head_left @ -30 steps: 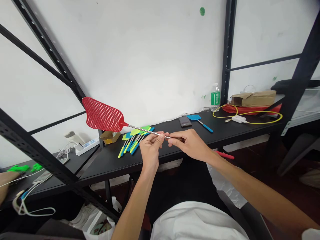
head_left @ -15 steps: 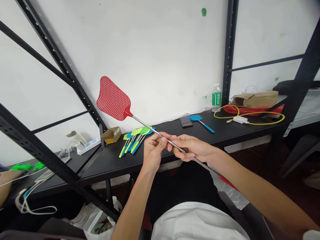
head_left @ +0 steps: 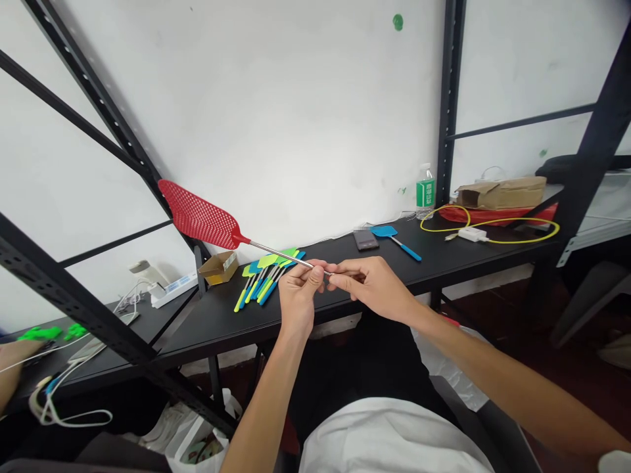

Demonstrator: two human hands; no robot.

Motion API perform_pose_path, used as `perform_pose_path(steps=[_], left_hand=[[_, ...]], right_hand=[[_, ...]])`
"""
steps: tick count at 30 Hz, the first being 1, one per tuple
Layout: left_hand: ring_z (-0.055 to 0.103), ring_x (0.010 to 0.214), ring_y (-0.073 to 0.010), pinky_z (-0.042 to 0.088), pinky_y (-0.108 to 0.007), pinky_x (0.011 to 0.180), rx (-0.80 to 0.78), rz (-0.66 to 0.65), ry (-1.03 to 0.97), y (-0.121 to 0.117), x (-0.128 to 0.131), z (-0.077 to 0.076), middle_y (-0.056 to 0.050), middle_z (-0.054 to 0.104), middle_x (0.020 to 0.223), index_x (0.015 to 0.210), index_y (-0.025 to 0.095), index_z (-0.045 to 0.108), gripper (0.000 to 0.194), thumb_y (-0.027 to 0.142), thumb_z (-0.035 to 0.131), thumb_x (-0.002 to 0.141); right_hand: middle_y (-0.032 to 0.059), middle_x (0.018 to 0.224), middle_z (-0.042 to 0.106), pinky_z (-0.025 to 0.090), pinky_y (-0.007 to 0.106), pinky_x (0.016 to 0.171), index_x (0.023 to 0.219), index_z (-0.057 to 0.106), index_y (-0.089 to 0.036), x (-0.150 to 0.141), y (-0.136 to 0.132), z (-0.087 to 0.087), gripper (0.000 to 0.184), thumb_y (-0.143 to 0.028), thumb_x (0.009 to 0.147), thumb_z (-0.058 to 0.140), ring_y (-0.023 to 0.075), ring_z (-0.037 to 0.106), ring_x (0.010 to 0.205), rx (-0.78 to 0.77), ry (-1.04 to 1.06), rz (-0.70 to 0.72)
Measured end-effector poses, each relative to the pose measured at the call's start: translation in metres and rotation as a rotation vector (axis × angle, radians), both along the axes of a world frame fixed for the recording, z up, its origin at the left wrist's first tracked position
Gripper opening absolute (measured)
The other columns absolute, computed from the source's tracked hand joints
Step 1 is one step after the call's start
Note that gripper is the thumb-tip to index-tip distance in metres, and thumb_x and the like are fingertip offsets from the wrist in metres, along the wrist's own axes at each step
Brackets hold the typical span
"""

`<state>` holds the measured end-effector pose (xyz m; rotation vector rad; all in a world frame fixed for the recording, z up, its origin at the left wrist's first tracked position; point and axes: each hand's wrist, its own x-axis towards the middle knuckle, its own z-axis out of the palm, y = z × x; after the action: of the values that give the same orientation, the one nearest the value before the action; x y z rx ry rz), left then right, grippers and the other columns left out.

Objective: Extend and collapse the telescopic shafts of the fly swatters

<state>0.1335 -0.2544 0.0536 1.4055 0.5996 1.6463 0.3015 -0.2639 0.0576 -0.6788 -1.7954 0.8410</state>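
A red fly swatter [head_left: 204, 215] with a perforated head and a thin metal rod is held in the air above the front of the black desk, its head up to the left. My left hand [head_left: 302, 289] is closed round the rod, thumb on top. Close beside it, my right hand [head_left: 372, 286] pinches the same rod between thumb and fingers. The rod's lower part is mostly hidden behind my right hand and forearm. On the desk behind my left hand lie several small green and blue fly swatters [head_left: 266, 279] in a row.
On the black desk [head_left: 315, 315] sit an open cardboard box [head_left: 218, 268], a dark flat device [head_left: 365, 240], a blue fly swatter [head_left: 401, 243], a water bottle [head_left: 424, 192] and a yellow cable [head_left: 522, 242]. Black rack posts [head_left: 113, 131] stand at the left. Another person's arm [head_left: 12, 368] shows far left.
The swatter's head has moved left and down and turned more edge-on. My right hand has turned on the rod, and its fingers are now closer to my left hand.
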Motion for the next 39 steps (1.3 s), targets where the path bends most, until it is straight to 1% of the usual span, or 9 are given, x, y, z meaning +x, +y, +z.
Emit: perform_pose_path(steps=[2,5,9,14,18,21,24,33,39], left_hand=[[0.055,0.058,-0.0088,0.046,-0.022,0.057,0.023,-0.036,0.021,-0.001,-0.002,0.0,-0.006,0.076,0.079,0.086,0.016,0.077,0.027,0.039,0.084,0.076],[0.057,0.056,-0.0088,0.047,-0.022,0.056,0.031,-0.102,0.008,-0.004,-0.004,0.0,-0.006,0.076,0.08,0.09,0.017,0.077,0.026,0.04,0.083,0.078],[0.057,0.055,-0.0084,0.046,-0.022,0.054,0.031,-0.121,-0.028,-0.006,-0.004,0.001,-0.005,0.076,0.082,0.093,0.019,0.077,0.026,0.042,0.081,0.081],[0.063,0.059,-0.0118,0.051,-0.026,0.062,0.058,-0.247,-0.048,-0.01,-0.006,0.007,-0.006,0.077,0.089,0.103,0.02,0.076,0.027,0.041,0.076,0.086],[0.067,0.07,-0.015,0.054,-0.029,0.072,0.055,-0.318,-0.026,-0.013,-0.006,0.011,-0.008,0.078,0.092,0.108,0.019,0.075,0.029,0.035,0.078,0.084],[0.066,0.072,-0.0147,0.053,-0.027,0.071,0.076,-0.279,-0.046,-0.011,-0.006,0.01,-0.006,0.076,0.085,0.098,0.019,0.077,0.023,0.035,0.08,0.082],[0.063,0.07,-0.0126,0.051,-0.025,0.069,0.083,-0.224,-0.061,-0.009,-0.006,0.007,-0.004,0.073,0.079,0.092,0.019,0.076,0.021,0.036,0.081,0.081],[0.06,0.067,-0.0134,0.05,-0.028,0.067,0.065,-0.117,-0.047,-0.007,-0.004,0.006,-0.003,0.069,0.077,0.086,0.018,0.073,0.029,0.043,0.084,0.077],[0.057,0.065,-0.0121,0.048,-0.026,0.064,0.077,-0.042,-0.019,-0.005,-0.003,0.004,-0.004,0.07,0.078,0.088,0.017,0.075,0.028,0.043,0.082,0.079]], right_hand=[[0.0065,0.084,0.075,0.042,0.022,0.05,0.1,0.075,-0.015,0.001,0.002,0.0,0.034,-0.046,0.097,0.061,0.0099,0.055,0.053,-0.074,-0.002,0.141],[0.0059,0.074,0.074,0.037,0.02,0.043,0.109,0.07,-0.012,0.004,0.007,-0.003,0.047,-0.055,0.099,0.053,0.0081,0.05,0.043,-0.259,0.0,0.445],[0.0044,0.062,0.068,0.036,0.02,0.04,0.106,0.069,-0.009,0.002,0.011,-0.007,0.055,-0.058,0.101,0.046,0.0086,0.048,0.039,-0.52,0.056,0.764],[-0.0086,0.044,0.045,0.028,0.016,0.033,0.094,0.064,-0.014,-0.001,0.013,-0.009,0.035,-0.044,0.103,0.049,0.0062,0.02,0.031,-0.783,0.267,0.955],[-0.0108,0.045,0.041,0.028,0.014,0.032,0.09,0.059,-0.016,0.001,0.013,-0.008,0.025,-0.037,0.101,0.054,0.0051,0.013,0.032,-0.876,0.347,1.057],[-0.0109,0.046,0.042,0.029,0.013,0.033,0.089,0.06,-0.015,0.0,0.012,-0.008,0.026,-0.039,0.098,0.061,0.0042,0.015,0.032,-0.851,0.352,1.039],[-0.0108,0.046,0.043,0.028,0.014,0.034,0.089,0.063,-0.014,-0.002,0.01,-0.008,0.031,-0.044,0.093,0.068,0.0032,0.017,0.032,-0.804,0.35,0.95],[-0.0049,0.05,0.053,0.024,0.017,0.037,0.086,0.069,-0.012,-0.004,0.012,-0.008,0.039,-0.051,0.087,0.074,0.0026,0.029,0.035,-0.682,0.301,0.679],[0.0037,0.063,0.068,0.028,0.02,0.044,0.083,0.077,-0.012,-0.001,0.011,-0.005,0.038,-0.05,0.086,0.075,0.0052,0.044,0.045,-0.473,0.224,0.445]])
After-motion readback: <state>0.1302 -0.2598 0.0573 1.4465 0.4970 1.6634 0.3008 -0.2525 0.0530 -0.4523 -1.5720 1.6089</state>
